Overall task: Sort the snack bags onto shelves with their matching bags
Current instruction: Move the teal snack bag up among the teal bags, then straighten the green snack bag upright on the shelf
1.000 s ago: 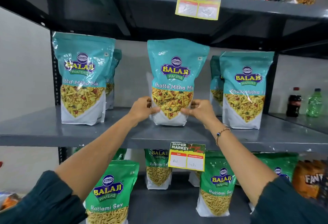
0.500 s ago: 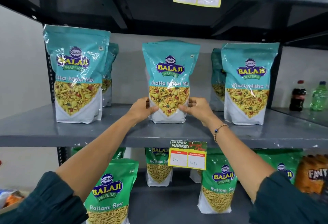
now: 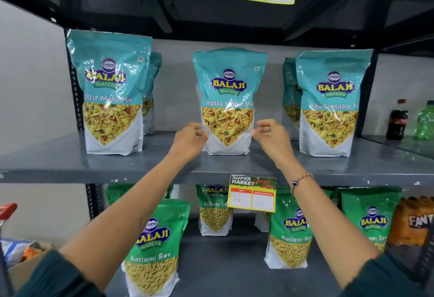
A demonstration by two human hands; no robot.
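On the grey middle shelf [image 3: 58,162], 5 upright teal bags [image 3: 229,99].

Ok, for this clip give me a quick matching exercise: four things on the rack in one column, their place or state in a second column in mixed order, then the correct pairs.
Things:
1. Middle teal Khatta Mitha Mix bag
2. Green Ratlami Sev bags
3. Dark cola bottle
4. Yellow price tag

Places or states:
A. Hanging from the front edge of the middle shelf
B. Standing upright between the left hand and right hand
C. On the shelf below the teal bags
D. Far right, beside a green bottle

Pairs: 1-B, 2-C, 3-D, 4-A
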